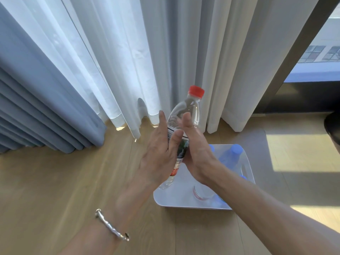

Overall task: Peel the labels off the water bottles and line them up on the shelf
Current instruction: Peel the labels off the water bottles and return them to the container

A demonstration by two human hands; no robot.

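A clear water bottle [187,109] with a red cap is held tilted above the floor, its printed label still around the middle. My right hand [197,150] grips it from the right side. My left hand [156,155] lies against its left side, fingers stretched out and thumb pressed on the label. Below stands a white plastic bin [184,204] holding blue-capped bottles [233,153] and another bottle partly hidden under my right forearm.
White sheer curtains [147,52] and blue drapes [36,107] hang to the wooden floor behind the bottle. A dark window frame [294,70] stands at the right. A dark object [333,126] shows at the right edge. No shelf is in view.
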